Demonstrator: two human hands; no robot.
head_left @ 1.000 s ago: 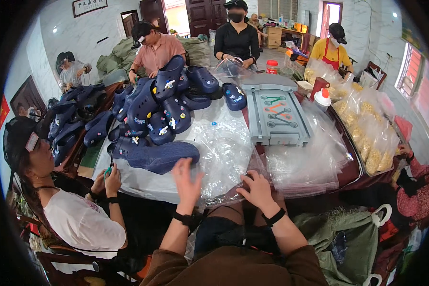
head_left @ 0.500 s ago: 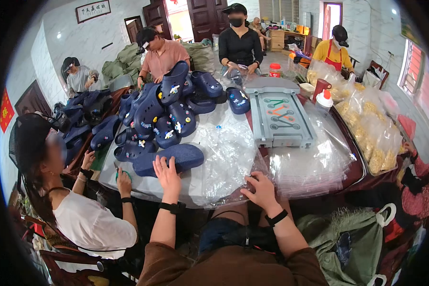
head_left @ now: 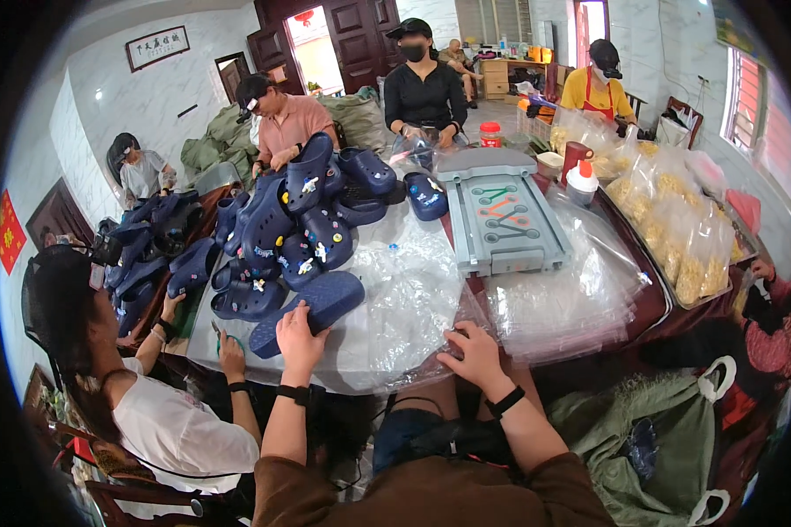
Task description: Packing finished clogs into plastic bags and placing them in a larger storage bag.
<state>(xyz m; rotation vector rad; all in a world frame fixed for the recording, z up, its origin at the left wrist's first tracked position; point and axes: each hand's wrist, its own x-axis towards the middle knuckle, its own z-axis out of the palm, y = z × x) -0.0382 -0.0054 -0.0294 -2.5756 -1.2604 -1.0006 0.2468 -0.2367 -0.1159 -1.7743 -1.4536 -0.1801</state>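
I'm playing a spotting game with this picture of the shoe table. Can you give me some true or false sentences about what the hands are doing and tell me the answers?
1. The left hand is on a dark blue clog. True.
2. The right hand holds a red bottle. False: it rests on the clear plastic bags at the table edge; the bottle with the red cap stands far off by the grey tray.
3. The clog under the left hand lies sole up. True: its ridged sole faces the camera.
4. The pile of clogs is bright yellow. False: they are dark blue with small charms.
5. The grey tray lies on the floor. False: it lies on the table.
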